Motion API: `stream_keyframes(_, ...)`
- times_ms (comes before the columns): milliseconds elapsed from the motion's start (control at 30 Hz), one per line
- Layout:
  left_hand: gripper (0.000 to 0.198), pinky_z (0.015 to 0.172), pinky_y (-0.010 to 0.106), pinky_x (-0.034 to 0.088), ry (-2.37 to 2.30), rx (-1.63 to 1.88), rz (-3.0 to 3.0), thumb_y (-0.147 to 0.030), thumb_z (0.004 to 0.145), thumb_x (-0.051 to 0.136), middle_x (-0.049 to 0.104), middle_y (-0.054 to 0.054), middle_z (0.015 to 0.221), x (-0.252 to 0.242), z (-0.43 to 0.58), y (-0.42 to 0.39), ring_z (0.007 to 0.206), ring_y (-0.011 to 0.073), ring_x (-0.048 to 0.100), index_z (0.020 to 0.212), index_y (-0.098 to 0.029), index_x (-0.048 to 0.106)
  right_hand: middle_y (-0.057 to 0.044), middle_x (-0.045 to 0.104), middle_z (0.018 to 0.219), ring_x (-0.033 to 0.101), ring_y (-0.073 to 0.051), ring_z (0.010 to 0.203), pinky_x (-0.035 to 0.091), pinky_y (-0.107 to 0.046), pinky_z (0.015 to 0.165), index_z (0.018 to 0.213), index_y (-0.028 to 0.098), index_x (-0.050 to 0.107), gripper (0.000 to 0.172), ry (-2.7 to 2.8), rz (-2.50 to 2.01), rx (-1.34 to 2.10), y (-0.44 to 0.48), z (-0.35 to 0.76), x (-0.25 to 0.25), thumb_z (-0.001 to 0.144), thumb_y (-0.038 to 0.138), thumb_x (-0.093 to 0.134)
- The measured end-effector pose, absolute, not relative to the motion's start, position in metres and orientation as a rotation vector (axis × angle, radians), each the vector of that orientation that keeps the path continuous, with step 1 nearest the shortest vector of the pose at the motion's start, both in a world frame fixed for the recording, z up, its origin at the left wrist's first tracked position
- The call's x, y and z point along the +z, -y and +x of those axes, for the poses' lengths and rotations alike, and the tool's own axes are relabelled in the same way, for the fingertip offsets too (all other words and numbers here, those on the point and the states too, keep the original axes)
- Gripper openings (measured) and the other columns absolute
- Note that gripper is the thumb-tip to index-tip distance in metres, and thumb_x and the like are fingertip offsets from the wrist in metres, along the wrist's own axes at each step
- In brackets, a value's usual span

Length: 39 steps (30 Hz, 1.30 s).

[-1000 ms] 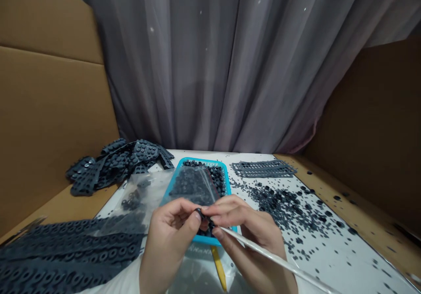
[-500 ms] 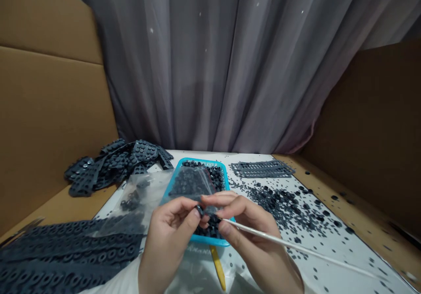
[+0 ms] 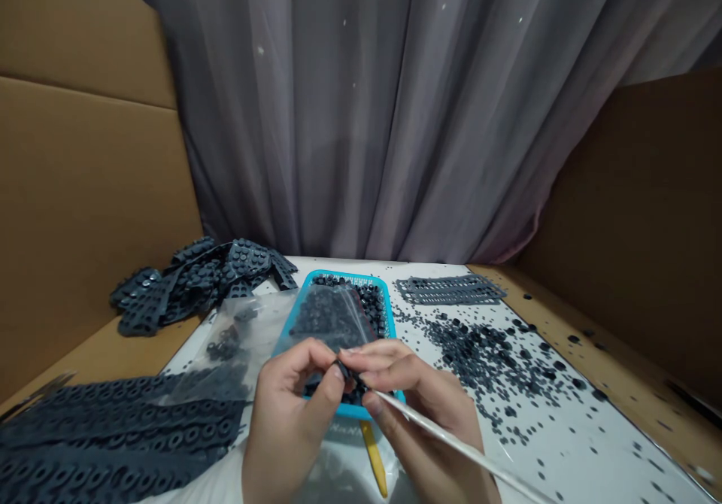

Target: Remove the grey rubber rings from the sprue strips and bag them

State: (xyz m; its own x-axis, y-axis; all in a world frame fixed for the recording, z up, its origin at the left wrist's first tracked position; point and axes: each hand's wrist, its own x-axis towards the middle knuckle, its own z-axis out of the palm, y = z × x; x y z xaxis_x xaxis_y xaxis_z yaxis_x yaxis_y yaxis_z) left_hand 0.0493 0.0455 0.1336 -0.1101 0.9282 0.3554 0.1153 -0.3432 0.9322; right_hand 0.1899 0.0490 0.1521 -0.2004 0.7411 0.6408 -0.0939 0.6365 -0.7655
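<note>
My left hand (image 3: pixel 293 410) pinches a small black rubber piece (image 3: pixel 341 369) between thumb and forefinger. In my right hand (image 3: pixel 426 402) is a thin white stick (image 3: pixel 456 440), gripped near its dark tip, with the far end slanting down to the right. The tip points at the black piece; my fingers hide whether the two touch. Both hands are over the near end of a blue plastic basket (image 3: pixel 388 305), which holds many small black pieces (image 3: pixel 369 301). A clear plastic bag (image 3: pixel 253 320) partly covers the basket.
Dark studded rubber sheets (image 3: pixel 208 278) are heaped at back left, and ringed strips (image 3: pixel 113 436) lie at front left. Black bits (image 3: pixel 496 361) are scattered on the right, below a perforated sheet (image 3: pixel 451 290). A yellow-handled tool (image 3: pixel 373 459) lies before the basket. Cardboard walls (image 3: pixel 84 211) flank the table.
My right hand has moved slightly left and down, closer to my left hand, and the white stick now slants more steeply. The black piece stays in my left fingers.
</note>
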Motion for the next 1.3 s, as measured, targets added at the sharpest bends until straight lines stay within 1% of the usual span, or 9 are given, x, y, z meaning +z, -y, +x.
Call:
stream_keyframes(167,0.024,0.057,0.021,0.043,-1.207,1.500,1.493,-0.032,0.080,0.054,0.057,0.000,0.059,0.133,0.049,-0.045,0.059,0.0137,0.054,0.063,-0.016,0.056,-0.008,0.071,0.093,0.063,-0.021,0.093,0.054,-0.038,0.078,0.083,0.022,0.064,0.011,1.561,-0.559,0.798,-0.046,0.188,0.147,0.078,0.013,0.061)
stream_keyframes(333,0.022,0.058,0.021,0.041,-1.189,1.601,1.573,-0.032,0.083,0.050,0.052,-0.001,0.061,0.129,0.048,-0.047,0.060,0.0133,0.051,0.065,-0.018,0.053,-0.008,0.071,0.094,0.064,-0.021,0.097,0.054,-0.040,0.082,0.079,0.021,0.061,0.001,1.511,-0.593,0.961,-0.046,0.189,0.149,0.080,0.021,0.062)
stream_keyframes(433,0.021,0.057,0.021,0.038,-1.222,1.608,1.699,-0.031,0.084,0.046,0.051,-0.001,0.062,0.125,0.047,-0.047,0.059,0.0129,0.050,0.068,-0.019,0.051,-0.008,0.071,0.092,0.065,-0.020,0.094,0.055,-0.037,0.080,0.077,0.020,0.062,0.004,1.460,-0.594,1.037,-0.048,0.186,0.148,0.079,0.023,0.063)
stream_keyframes(567,0.022,0.055,0.022,0.034,-1.255,1.565,1.810,-0.029,0.085,0.042,0.049,-0.001,0.060,0.122,0.047,-0.048,0.056,0.0127,0.048,0.066,-0.019,0.049,-0.007,0.072,0.089,0.066,-0.018,0.091,0.056,-0.031,0.078,0.077,0.020,0.063,0.002,1.397,-0.575,1.091,-0.050,0.182,0.142,0.078,0.022,0.064)
stream_keyframes(767,0.028,0.053,0.023,0.032,-1.272,1.549,1.882,-0.029,0.086,0.038,0.047,-0.001,0.058,0.123,0.048,-0.049,0.055,0.0126,0.047,0.062,-0.018,0.047,-0.006,0.072,0.090,0.066,-0.018,0.091,0.056,-0.030,0.078,0.077,0.021,0.063,0.002,1.385,-0.608,1.073,-0.046,0.181,0.138,0.078,0.019,0.064)
stream_keyframes(967,0.028,0.054,0.023,0.032,-1.273,1.527,1.937,-0.028,0.088,0.037,0.047,-0.001,0.059,0.122,0.047,-0.048,0.057,0.0124,0.048,0.062,-0.018,0.046,-0.003,0.071,0.092,0.065,-0.016,0.092,0.055,-0.028,0.080,0.082,0.024,0.063,0.009,1.426,-0.618,0.963,-0.044,0.181,0.135,0.080,0.016,0.061)
stream_keyframes(1100,0.028,0.053,0.022,0.032,-1.261,1.565,1.980,-0.027,0.088,0.038,0.047,-0.001,0.058,0.121,0.049,-0.048,0.055,0.0116,0.047,0.063,-0.018,0.047,-0.003,0.071,0.092,0.065,-0.016,0.091,0.055,-0.028,0.080,0.082,0.024,0.064,0.009,1.419,-0.615,0.934,-0.045,0.181,0.135,0.080,0.016,0.062)
stream_keyframes(1267,0.030,0.050,0.021,0.032,-1.232,1.628,2.014,-0.024,0.089,0.036,0.046,-0.002,0.056,0.124,0.050,-0.049,0.053,0.0101,0.047,0.062,-0.017,0.048,-0.006,0.071,0.094,0.065,-0.019,0.095,0.055,-0.032,0.079,0.079,0.023,0.063,0.001,1.322,-0.580,1.124,-0.047,0.182,0.136,0.079,0.023,0.064)
stream_keyframes(1300,0.031,0.050,0.021,0.031,-1.237,1.628,2.017,-0.024,0.089,0.036,0.045,-0.002,0.055,0.124,0.050,-0.049,0.052,0.0099,0.047,0.061,-0.017,0.047,-0.007,0.071,0.096,0.064,-0.020,0.096,0.055,-0.033,0.080,0.079,0.022,0.063,0.003,1.307,-0.563,1.177,-0.047,0.182,0.136,0.079,0.025,0.065)
